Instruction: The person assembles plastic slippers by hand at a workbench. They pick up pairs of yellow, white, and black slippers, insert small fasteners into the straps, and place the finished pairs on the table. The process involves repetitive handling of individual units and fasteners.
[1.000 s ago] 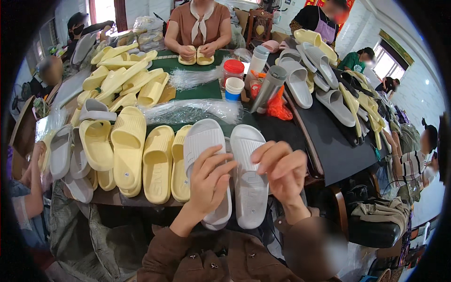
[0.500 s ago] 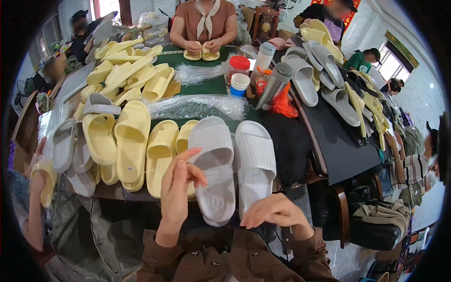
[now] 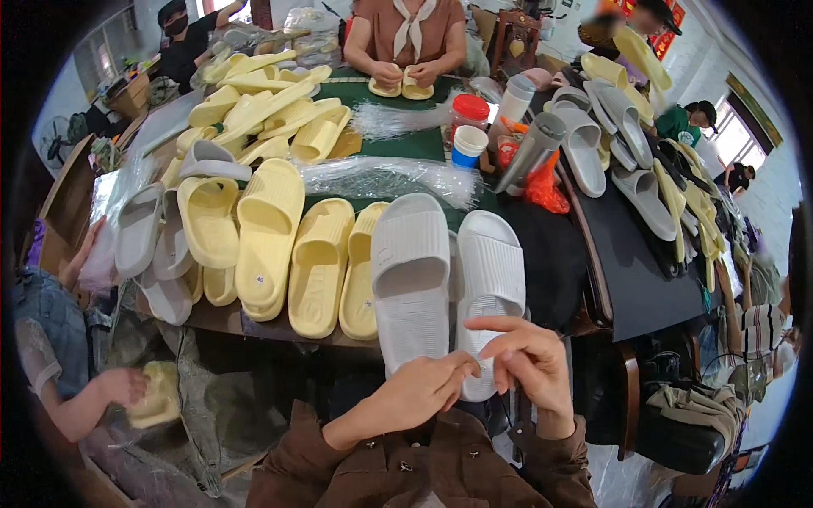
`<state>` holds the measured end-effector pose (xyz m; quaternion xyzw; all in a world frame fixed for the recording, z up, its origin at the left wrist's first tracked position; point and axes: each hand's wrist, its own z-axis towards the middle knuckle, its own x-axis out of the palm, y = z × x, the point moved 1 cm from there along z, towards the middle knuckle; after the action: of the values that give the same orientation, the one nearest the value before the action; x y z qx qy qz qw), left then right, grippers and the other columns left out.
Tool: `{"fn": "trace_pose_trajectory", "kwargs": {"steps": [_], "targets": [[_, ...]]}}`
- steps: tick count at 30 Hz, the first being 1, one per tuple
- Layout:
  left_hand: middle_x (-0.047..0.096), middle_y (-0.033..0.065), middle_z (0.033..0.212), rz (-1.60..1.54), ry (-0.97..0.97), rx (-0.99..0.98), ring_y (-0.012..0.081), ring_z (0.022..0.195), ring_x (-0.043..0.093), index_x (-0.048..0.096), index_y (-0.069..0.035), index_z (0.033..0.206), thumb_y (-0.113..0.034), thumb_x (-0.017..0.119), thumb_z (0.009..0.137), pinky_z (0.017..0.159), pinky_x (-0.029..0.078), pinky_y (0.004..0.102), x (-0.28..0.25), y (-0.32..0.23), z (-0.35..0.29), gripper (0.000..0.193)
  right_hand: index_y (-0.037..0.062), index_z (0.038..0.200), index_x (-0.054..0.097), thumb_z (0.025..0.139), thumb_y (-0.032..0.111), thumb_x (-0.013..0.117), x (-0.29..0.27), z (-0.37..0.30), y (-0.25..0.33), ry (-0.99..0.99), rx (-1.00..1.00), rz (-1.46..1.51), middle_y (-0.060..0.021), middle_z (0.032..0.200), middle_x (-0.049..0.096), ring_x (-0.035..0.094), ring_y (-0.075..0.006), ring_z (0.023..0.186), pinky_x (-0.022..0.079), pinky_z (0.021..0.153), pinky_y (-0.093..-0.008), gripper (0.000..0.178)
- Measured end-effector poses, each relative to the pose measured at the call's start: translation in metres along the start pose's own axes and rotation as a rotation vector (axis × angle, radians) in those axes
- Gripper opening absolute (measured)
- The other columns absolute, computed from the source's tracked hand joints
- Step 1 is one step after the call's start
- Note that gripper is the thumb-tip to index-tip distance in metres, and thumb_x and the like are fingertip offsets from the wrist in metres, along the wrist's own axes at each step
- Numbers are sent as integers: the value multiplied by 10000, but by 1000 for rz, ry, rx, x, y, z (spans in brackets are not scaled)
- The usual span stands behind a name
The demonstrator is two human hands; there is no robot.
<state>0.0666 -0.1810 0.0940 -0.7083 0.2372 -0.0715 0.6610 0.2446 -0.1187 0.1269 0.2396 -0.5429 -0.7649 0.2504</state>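
Observation:
A pair of light grey slide slippers stands at the table's near edge before me: a left grey slipper (image 3: 411, 271) and a right grey slipper (image 3: 491, 284). My left hand (image 3: 415, 394) is over the left slipper's heel, its fingers pressed together toward the right slipper. My right hand (image 3: 533, 360) is at the right slipper's heel, index finger stretched across it and the other fingers curled in. The fingertips of both hands nearly meet. Whatever small thing they pinch, if anything, cannot be made out. Yellow slippers (image 3: 322, 267) stand just left of the pair.
Piled yellow slippers (image 3: 271, 110) lie behind clear plastic strands (image 3: 394, 178). A white-and-blue cup (image 3: 468, 151), red-lidded jar (image 3: 468, 110) and grey flask (image 3: 532, 152) stand beyond. A black table (image 3: 627, 288) on the right bears more slippers. Other people work around; a co-worker's hand (image 3: 123, 387) holds a yellow slipper at left.
My left hand has moved right and down from beside the left slipper to its heel. My right hand has risen and turned over. The view has shifted; the left co-worker's yellow slipper is lower.

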Motion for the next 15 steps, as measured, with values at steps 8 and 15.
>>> {"fn": "trace_pose_trajectory", "kwargs": {"steps": [8,15], "targets": [[614,56,804,-68,-124,132,144,670,575,526,-29,1150,-153,542,958,629,458,288,2,8,-8,229,-40,978,665,905,-77,422,1,8,3,-195,72,0,-100,972,679,493,-33,518,385,471,-182,256],[622,78,819,-80,-584,291,111,679,579,494,-6,1180,-54,615,898,615,465,249,-2,6,-3,311,2,1040,674,917,-50,495,15,8,-12,-77,192,-74,-55,927,674,540,-48,562,419,491,-195,223]]}}
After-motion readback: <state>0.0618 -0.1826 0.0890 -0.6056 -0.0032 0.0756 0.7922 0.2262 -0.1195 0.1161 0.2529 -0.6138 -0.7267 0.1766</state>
